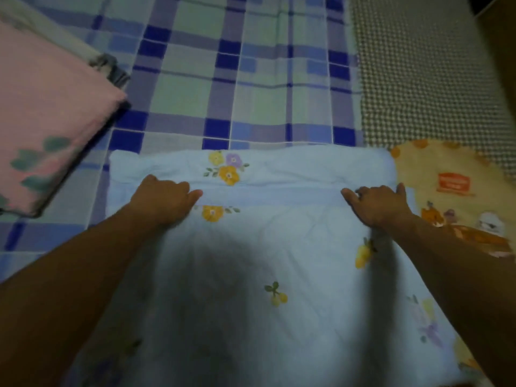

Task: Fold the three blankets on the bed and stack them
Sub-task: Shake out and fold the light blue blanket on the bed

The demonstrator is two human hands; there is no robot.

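A: Item one, far left?
B: Pink blanket [47, 113] with green leaf print, folded, lying on the checked bedsheet [251, 65] of the bed; a grey fringed cloth [110, 65] shows just beyond it.

A: Item two, centre?
B: Pale blue floral blanket [251, 275], spread on the near part of the bed, with a folded band along its far edge. Left hand [164, 199] rests on that fold at its left part, fingers curled under, thumb pointing right; whether it grips the cloth, I cannot tell. Right hand [379, 202] rests on the fold at its right part, fingers bent onto the cloth; grip also unclear.

A: Item three, right?
B: Yellow cartoon-print blanket [446, 191], partly under the blue one's right edge, beside a small-checked cover [418, 65] far right.
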